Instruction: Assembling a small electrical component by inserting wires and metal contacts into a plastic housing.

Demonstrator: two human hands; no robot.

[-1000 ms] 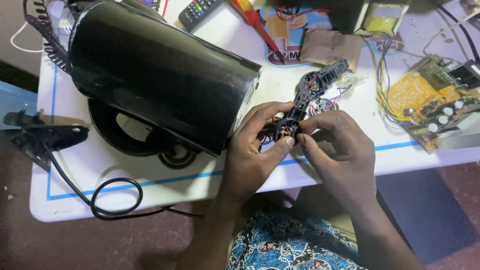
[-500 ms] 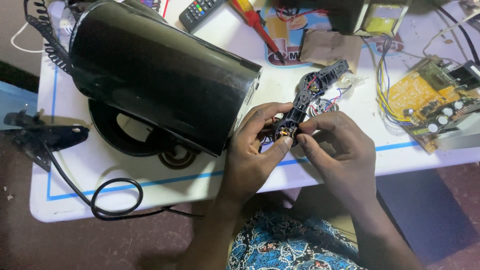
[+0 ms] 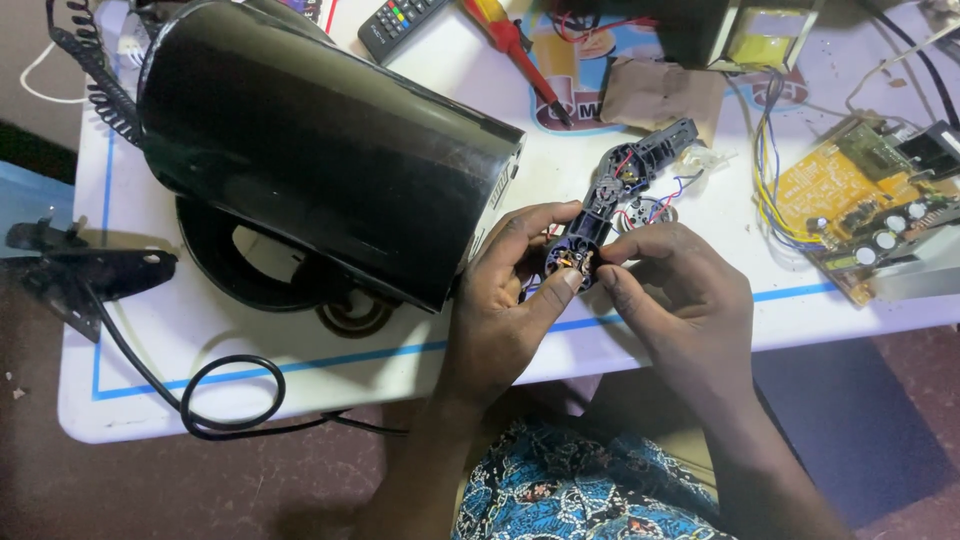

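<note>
— White bench (image 3: 300, 370) with a blue line near its rim, crowded almost all over. Where are the hands?

— Both sit at the near edge, right of middle. The left hand (image 3: 505, 300) curls its fingers (image 3: 545, 225) around the lower end of a black handle part (image 3: 600, 215), thumb pressed against its underside. The right hand (image 3: 675, 285) pinches the same end from the other side, fingertips closed on the small metal contacts there.

— And the part itself?

— It is lifted just off the bench and slants up and to the right, with red and blue wires showing inside. Its far end reaches toward a brown folded cloth (image 3: 660, 95).

— What hems them in?

— On the left, a big black kettle body (image 3: 320, 150) lies on its side, its open mouth just beside the left hand's knuckles. Under it sits the round black base (image 3: 250, 280), whose cord (image 3: 225, 400) loops over the bench's front edge. To the right lies a yellow circuit board (image 3: 850, 200) with wires, well apart from the right hand.

— Any free room?

— A bare strip of bench between the right hand and the board, and a little along the front edge. Farther back lie a red screwdriver (image 3: 515, 50) and a remote control (image 3: 400, 25).
</note>
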